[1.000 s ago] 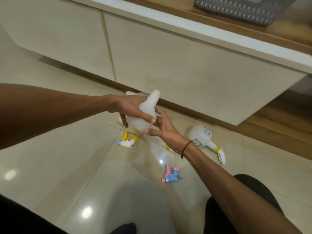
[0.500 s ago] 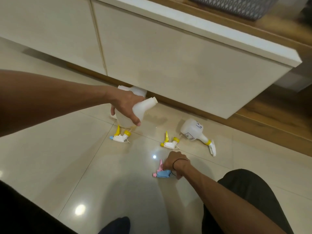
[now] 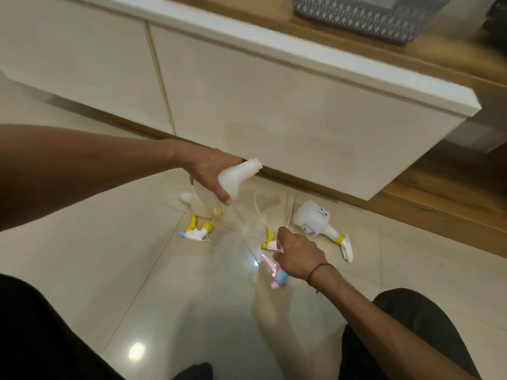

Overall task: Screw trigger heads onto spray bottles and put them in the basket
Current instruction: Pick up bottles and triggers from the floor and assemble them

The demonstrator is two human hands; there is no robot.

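Note:
My left hand (image 3: 210, 172) grips a white headless spray bottle (image 3: 238, 176) above the floor, its open neck pointing right. My right hand (image 3: 297, 255) holds a pink and blue trigger head (image 3: 275, 272) lifted off the tiles, its thin dip tube blurred and reaching up towards the bottle. Two yellow and white trigger heads lie on the floor, one (image 3: 196, 230) under the bottle and one (image 3: 269, 241) just left of my right hand. A white bottle with a yellow-collared trigger head (image 3: 319, 222) lies on its side to the right. The grey basket (image 3: 365, 15) stands on the cabinet top.
A long white cabinet (image 3: 274, 105) with a wooden top runs across the back, its front overhanging the glossy tiled floor (image 3: 109, 270). Another white bottle (image 3: 188, 197) lies partly hidden behind the held one. My dark-clothed knees fill the lower corners.
My right hand has lifted the pink and blue trigger head off the floor and swung its tube up towards the bottle. My left hand holds the bottle slightly further right.

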